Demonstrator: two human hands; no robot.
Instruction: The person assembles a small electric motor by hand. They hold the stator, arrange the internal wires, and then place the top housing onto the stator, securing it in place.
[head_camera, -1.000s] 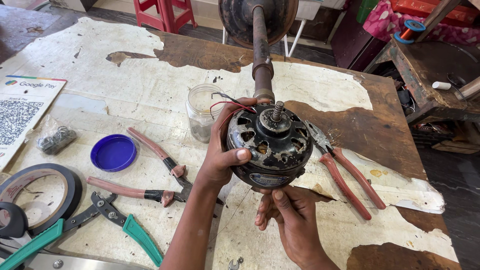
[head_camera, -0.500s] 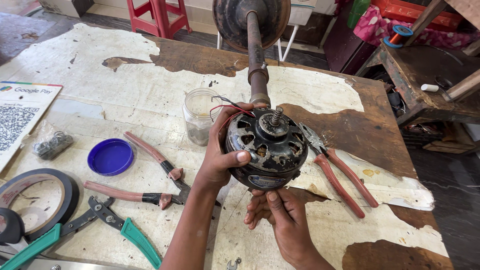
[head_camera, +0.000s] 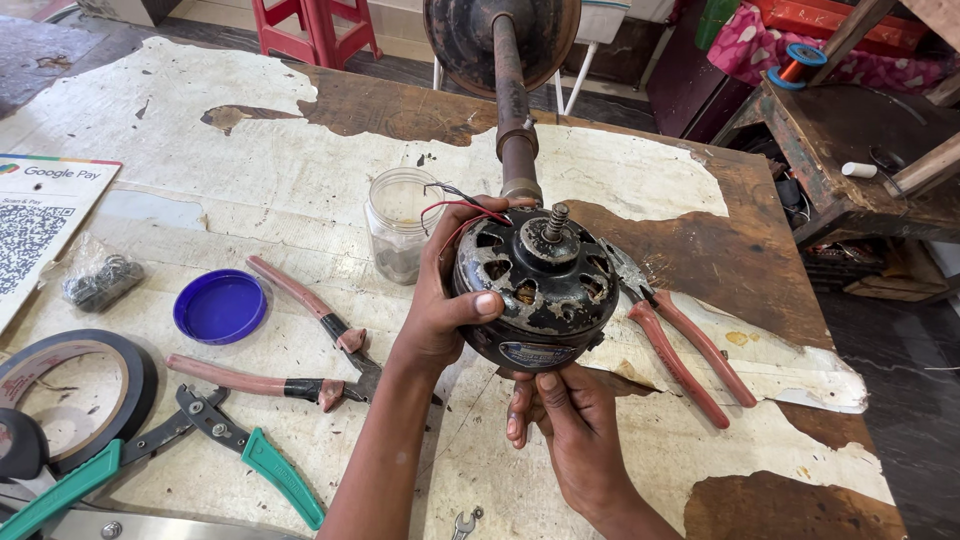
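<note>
A black, worn fan motor (head_camera: 535, 290) with a threaded shaft on top and red and black wires at its back is held up over the table. My left hand (head_camera: 445, 300) grips its left side, thumb on the front face. My right hand (head_camera: 565, 425) holds it from underneath, thumb on the lower rim. Behind the motor a rusty pipe (head_camera: 512, 110) rises to a dark round cover (head_camera: 455, 35).
On the peeling wooden table (head_camera: 300, 170) lie a clear jar (head_camera: 397, 225), its blue lid (head_camera: 220, 305), red-handled pliers (head_camera: 685, 345), red-handled cutters (head_camera: 300, 340), green-handled pliers (head_camera: 235, 450), tape rolls (head_camera: 60, 385), a small spanner (head_camera: 465, 522). A red stool (head_camera: 315, 25) stands beyond.
The motor has tilted slightly, its shaft now pointing up more. My right thumb has shifted on the lower rim. The view has moved a little closer.
</note>
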